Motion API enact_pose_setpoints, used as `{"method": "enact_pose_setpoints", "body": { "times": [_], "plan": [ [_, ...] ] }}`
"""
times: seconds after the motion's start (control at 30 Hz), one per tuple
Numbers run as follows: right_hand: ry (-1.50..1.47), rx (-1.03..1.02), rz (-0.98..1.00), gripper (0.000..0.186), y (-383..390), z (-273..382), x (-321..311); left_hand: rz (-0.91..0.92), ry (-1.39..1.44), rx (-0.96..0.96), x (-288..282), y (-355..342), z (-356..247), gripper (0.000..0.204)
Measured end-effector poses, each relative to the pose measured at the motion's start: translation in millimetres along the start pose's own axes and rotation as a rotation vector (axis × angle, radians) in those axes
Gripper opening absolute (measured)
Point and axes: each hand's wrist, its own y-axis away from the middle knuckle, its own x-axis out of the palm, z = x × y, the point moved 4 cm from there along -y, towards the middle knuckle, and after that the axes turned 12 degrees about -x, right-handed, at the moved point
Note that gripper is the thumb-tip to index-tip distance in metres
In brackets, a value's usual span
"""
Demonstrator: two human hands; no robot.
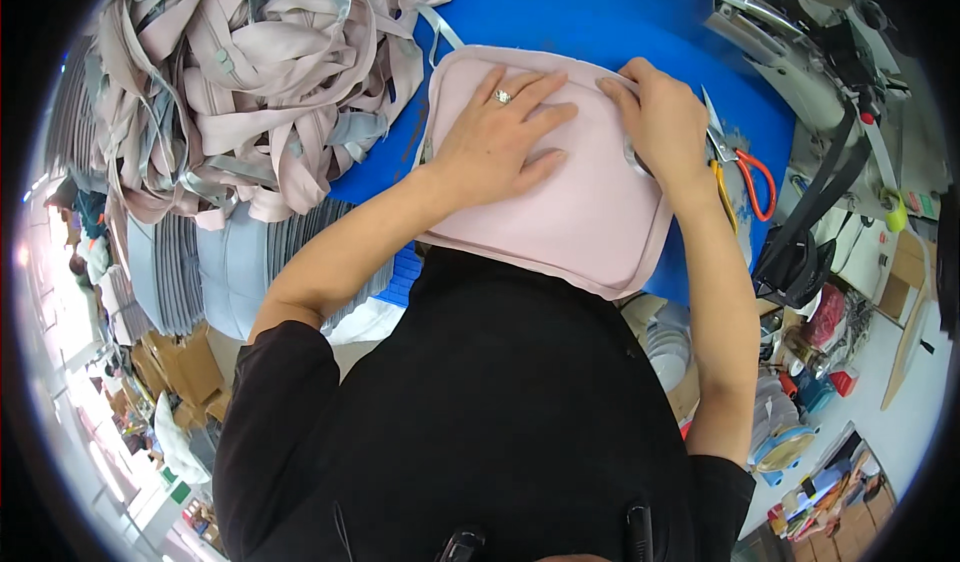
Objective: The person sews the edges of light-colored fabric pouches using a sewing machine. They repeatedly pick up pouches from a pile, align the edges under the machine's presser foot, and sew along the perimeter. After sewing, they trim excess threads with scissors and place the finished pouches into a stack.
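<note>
A pale pink padded fabric panel (590, 192) with rounded corners and a raised seamed rim lies on the blue table, close against my black clothing. My left hand (505, 142), with a ring on one finger, rests flat on its upper left part, fingers spread. At the panel's upper right corner my right hand (662, 122) is closed, thumb on top and fingers curled at the rim. Something shiny shows beneath its palm, too covered to name. Just right of that wrist lie scissors (742, 162) with red handles and a yellow-handled tool (724, 197).
A tangled heap of pink and grey zipper tape (270, 72) fills the back left. Below it stand stacks of grey-blue panels (225, 267). A sewing machine (800, 72) occupies the right side of the blue table (600, 2). Cardboard boxes (185, 367) are at lower left.
</note>
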Motion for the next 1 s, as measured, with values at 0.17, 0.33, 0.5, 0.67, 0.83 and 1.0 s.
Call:
{"method": "enact_pose_setpoints", "body": {
  "times": [0.17, 0.33, 0.5, 0.67, 0.83, 1.0],
  "plan": [
    [-0.099, 0.096, 0.019, 0.032, -2, -6, 0, 0.005, -0.147, -0.079, 5, -2, 1, 0.066],
    [-0.178, -0.013, -0.220, 0.033, 20, -11, -21, 0.022, -0.189, -0.091, 7, -1, 3, 0.071],
    [0.093, 0.015, -0.325, 0.035, 97, -53, -47, 0.001, -0.198, -0.057, 6, -2, 0, 0.069],
    [0.113, 0.042, -0.300, 0.037, 107, -59, -46, -0.004, -0.140, -0.055, 2, 2, -3, 0.065],
    [0.040, 0.056, -0.466, 0.037, 104, -55, -49, -0.098, -0.032, -0.009, -8, -1, 0, 0.056],
    [-0.141, -0.084, -0.363, 0.034, 63, -11, -48, -0.270, -0.114, 0.005, -12, -36, 10, 0.047]
  ]
}}
